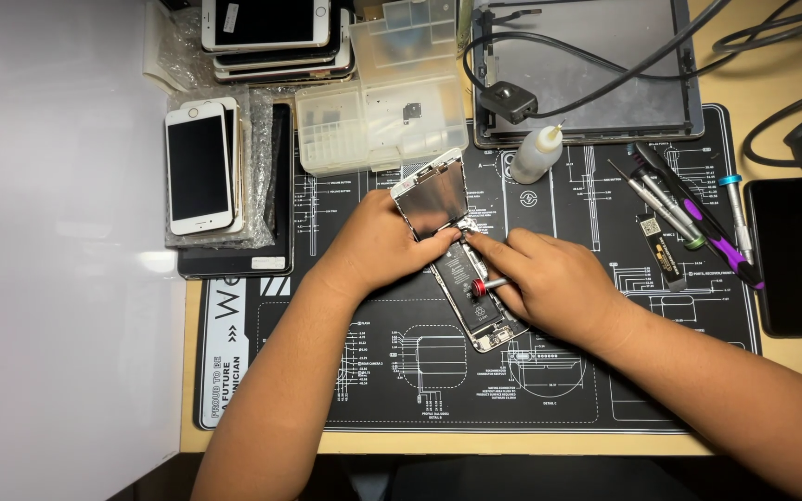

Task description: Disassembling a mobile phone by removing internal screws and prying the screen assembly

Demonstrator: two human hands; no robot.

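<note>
The left hand (378, 246) pinches the lifted screen panel (432, 197) of an opened phone (475, 301), holding it tilted up. The right hand (549, 278) has its fingers curled together around a red-collared screwdriver (486, 286), fingertips pressed at the phone's top edge. The phone lies mid-way on the black repair mat (605, 390). A small squeeze bottle (536, 153) stands just beyond; spare tools (689, 213) lie right.
</note>
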